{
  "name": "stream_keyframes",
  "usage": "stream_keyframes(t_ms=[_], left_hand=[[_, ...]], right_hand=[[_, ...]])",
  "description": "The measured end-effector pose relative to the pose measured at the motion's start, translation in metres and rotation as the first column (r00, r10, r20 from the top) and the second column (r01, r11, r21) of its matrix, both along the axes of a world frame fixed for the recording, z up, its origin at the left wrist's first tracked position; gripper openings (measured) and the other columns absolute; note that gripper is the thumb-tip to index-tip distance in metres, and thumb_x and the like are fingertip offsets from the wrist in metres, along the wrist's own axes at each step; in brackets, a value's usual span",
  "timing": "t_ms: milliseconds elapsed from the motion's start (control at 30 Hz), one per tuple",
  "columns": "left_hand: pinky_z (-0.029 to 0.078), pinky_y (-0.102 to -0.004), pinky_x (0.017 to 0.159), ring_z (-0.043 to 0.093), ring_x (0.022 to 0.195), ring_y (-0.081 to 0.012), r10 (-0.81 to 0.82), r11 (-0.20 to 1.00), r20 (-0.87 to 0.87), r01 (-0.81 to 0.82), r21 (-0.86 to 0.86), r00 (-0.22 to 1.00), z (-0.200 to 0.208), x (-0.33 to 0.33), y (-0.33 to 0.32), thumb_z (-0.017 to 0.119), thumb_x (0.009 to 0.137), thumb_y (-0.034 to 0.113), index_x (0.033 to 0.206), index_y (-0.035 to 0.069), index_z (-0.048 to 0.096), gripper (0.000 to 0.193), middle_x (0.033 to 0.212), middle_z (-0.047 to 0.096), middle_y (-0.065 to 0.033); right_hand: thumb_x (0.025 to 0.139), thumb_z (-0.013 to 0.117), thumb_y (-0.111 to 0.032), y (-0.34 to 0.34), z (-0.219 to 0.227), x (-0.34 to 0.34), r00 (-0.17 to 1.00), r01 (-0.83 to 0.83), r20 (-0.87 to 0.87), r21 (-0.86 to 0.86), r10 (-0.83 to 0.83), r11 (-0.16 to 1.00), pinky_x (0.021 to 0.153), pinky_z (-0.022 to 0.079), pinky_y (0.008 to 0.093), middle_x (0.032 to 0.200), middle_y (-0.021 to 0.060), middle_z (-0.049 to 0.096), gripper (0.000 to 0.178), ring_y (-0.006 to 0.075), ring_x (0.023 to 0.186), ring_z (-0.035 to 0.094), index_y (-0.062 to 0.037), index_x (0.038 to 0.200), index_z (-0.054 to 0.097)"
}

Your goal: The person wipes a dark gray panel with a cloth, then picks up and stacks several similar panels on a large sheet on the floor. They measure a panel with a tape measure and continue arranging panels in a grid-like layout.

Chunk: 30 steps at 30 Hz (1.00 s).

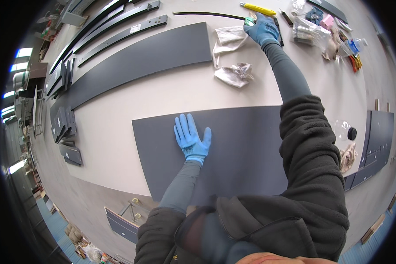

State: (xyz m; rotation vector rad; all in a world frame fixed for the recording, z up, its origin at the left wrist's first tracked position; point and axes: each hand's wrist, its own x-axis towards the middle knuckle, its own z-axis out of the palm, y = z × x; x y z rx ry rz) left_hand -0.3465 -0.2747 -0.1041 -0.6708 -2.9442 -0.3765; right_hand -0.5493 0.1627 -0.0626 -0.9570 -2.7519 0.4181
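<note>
My left hand (190, 140), in a blue glove, lies flat with fingers stretched on a dark grey panel (242, 149) in front of me. My right hand (264, 30), also gloved, reaches to the far side of the table. Its fingers are curled, and a small greenish-white thing (249, 21) shows at their edge; its kind is unclear. A thin black strip (207, 14) runs leftward from beside that hand. Just beyond lies a yellow utility knife (258, 9). Crumpled white cloths (234, 75) rest nearer, left of my right forearm.
A long dark panel (141, 64) and several dark metal rails (123, 39) lie at the far left, with small dark pieces (65, 124) by the left edge. Far right are plastic bags (310, 34), a clear bottle (352, 46) and pliers (355, 63). A black-capped clear container (344, 132) stands nearer.
</note>
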Motion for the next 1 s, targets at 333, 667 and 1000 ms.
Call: stream_keyframes(t_ms=[333,667,1000], left_hand=[[0.021,-0.0548,0.128,0.03,0.155,-0.0453,0.002,1.0,-0.058,-0.003,-0.017,0.998,-0.004,0.005,0.0,0.061,0.096,0.052,0.157,-0.001,0.044,0.083,0.163,0.039,-0.0274],[0.019,-0.056,0.128,0.026,0.156,-0.044,-0.026,1.0,-0.085,0.025,-0.014,0.996,-0.019,0.007,-0.005,0.056,0.098,0.057,0.161,0.0,0.037,0.087,0.166,0.034,-0.0257],[0.024,-0.0563,0.125,0.032,0.154,-0.0435,-0.666,0.623,-0.335,0.744,0.242,0.667,0.007,0.0,0.065,0.053,0.103,0.049,0.16,0.006,0.04,0.073,0.165,0.038,-0.0231]], right_hand=[[0.099,0.064,-0.028,-0.13,0.05,0.36,0.913,-0.288,-0.139,-0.886,-0.383,-0.364,0.076,0.049,0.0272,0.103,-0.0008,0.066,0.037,0.0119,0.087,0.059,-0.0088,0.13,0.067],[0.104,0.059,-0.041,-0.321,0.027,0.55,0.849,-0.097,0.268,-0.768,-0.456,-0.633,0.072,0.058,0.0305,0.114,0.0151,0.07,0.045,0.0219,0.089,0.072,-0.0137,0.139,0.054],[0.097,0.071,-0.047,-0.362,0.045,0.512,0.89,0.113,0.152,-0.987,-0.43,-0.115,0.078,0.051,0.0271,0.08,0.0003,0.063,0.038,0.0136,0.076,0.062,-0.0093,0.097,0.077]])
